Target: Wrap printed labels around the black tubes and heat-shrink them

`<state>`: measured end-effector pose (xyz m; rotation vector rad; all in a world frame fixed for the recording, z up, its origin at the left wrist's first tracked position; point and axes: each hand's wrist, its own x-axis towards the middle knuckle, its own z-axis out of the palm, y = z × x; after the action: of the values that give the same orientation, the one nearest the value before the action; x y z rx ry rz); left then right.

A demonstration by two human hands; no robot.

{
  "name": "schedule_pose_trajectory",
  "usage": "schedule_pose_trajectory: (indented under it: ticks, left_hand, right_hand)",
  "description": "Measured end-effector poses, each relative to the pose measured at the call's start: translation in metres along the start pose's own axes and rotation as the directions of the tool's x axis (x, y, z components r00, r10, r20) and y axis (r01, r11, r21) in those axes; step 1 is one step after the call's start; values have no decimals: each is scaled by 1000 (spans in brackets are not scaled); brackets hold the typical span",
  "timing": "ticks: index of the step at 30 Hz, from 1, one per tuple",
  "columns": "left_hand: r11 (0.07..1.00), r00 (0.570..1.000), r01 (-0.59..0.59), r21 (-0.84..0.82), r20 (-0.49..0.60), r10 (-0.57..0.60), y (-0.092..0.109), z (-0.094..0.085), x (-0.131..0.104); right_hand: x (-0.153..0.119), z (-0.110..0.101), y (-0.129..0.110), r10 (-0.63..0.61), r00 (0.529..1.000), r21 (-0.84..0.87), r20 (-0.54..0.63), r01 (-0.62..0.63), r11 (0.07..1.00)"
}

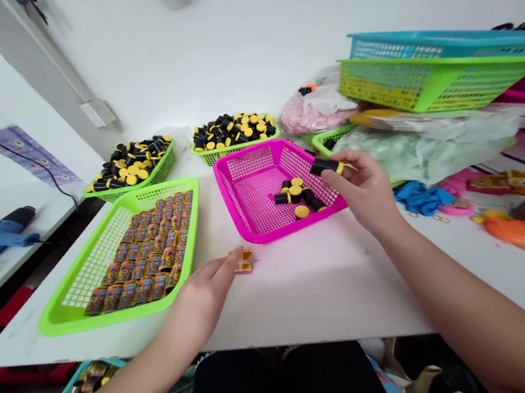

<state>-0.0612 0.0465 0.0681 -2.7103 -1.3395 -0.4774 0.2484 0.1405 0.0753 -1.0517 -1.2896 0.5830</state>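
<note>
My right hand (367, 188) is above the right rim of the pink basket (241, 220). Its thumb and fingers pinch a small black bottle with a yellow cap (325, 166), tilted on its side. My left hand (200, 302) reaches low over the table, fingers stretched out. Its fingertips touch small orange printed labels (245, 267) on the white tabletop. Several loose black and yellow bottles (302, 212) lie in the pink basket. To the left, a green basket (55, 318) holds rows of bottles wrapped in printed labels (140, 269).
Two green baskets, one at the back left (163, 166) and one at the back middle (234, 150), are heaped with bottles. Stacked baskets (429, 75) and plastic bags (417, 149) crowd the right. A blue heat gun (0, 236) lies on the left table.
</note>
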Motion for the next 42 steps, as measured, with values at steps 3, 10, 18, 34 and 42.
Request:
schedule_pose_trajectory:
  ticks: [3,10,18,34,42]
  left_hand:
    - [994,994,-36,100,103,25,9,1,10]
    - [991,970,100,-88,229,-78,12,-5,24]
    - [556,952,246,-794,90,-292,28,-6,80]
    - [451,984,177,-875,165,-66,28,25,68]
    - [361,975,192,-912,219,35,26,31,63]
  right_hand:
    - [-1,2,-1,-29,999,9,20,28,1000]
    - [-4,3,-4,-14,998,43,64,11,999]
    - [-13,6,-6,-66,986,111,152,49,993]
    - [-37,5,-32,-254,819,263,514,131,956]
    - [-36,9,-33,-197,800,317,566,10,948]
